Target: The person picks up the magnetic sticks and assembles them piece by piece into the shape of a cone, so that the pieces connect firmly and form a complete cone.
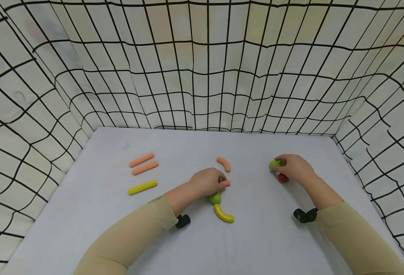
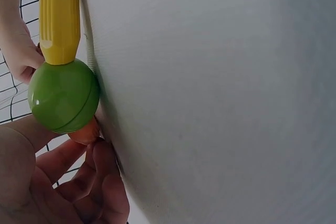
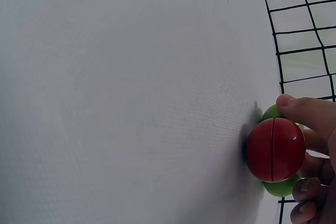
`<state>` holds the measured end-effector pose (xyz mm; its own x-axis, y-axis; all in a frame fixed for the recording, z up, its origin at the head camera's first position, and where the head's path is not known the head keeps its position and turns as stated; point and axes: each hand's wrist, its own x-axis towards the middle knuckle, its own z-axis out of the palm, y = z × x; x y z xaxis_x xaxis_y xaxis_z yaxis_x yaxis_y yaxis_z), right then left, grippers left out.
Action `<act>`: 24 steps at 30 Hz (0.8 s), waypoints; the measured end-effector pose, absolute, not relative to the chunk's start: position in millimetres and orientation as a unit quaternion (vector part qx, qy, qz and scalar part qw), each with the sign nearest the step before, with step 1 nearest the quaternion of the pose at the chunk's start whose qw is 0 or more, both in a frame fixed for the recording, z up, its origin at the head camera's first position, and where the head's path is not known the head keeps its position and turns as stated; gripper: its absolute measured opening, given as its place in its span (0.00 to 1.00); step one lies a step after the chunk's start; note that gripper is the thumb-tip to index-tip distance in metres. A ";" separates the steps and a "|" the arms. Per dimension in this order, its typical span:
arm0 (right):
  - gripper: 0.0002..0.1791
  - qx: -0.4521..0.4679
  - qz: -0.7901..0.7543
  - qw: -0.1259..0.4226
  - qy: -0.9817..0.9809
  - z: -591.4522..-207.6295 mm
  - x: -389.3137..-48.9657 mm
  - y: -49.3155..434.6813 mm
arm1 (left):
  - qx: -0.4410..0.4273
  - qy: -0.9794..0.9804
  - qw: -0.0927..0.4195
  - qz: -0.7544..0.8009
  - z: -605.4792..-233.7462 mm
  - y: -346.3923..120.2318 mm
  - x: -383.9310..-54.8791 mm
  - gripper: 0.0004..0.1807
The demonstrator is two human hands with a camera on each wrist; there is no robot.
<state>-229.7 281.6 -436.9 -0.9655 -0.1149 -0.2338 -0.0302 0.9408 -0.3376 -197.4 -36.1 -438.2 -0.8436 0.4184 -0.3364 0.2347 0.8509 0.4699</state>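
Note:
My left hand (image 1: pixel 206 181) pinches a small orange piece (image 1: pixel 226 183), most of it hidden by the fingers. Just below that hand lies a green ball (image 1: pixel 215 198) with a seam, touching the end of a curved yellow piece (image 1: pixel 224 214); both loom close in the left wrist view. A curved orange piece (image 1: pixel 224 164) lies beyond the fingers. At the right, my right hand (image 1: pixel 296 168) holds something round and green (image 1: pixel 274 164), partly covered by the fingers. A red ball (image 3: pixel 275 149) with a seam sits against the green on the near side.
Two straight orange sticks (image 1: pixel 141 160) and a straight yellow stick (image 1: pixel 142 187) lie at the left of the white table (image 1: pixel 256 244). Black netting (image 1: pixel 208 72) over pale walls encloses the back and both sides. Black wrist devices (image 1: pixel 305 215) hang under the sleeves.

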 end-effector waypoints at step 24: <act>0.30 -0.057 -0.191 0.082 0.976 -423.4 -217.0 260.8 | 0.165 0.930 0.211 0.251 -438.3 -41.0 -193.5 0.14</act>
<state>-217.0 260.8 -423.4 -0.9801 -0.1426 -0.1380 -0.0800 0.9204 -0.3826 -193.5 -41.0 -438.3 -0.8560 0.4137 -0.3101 0.2014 0.8192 0.5369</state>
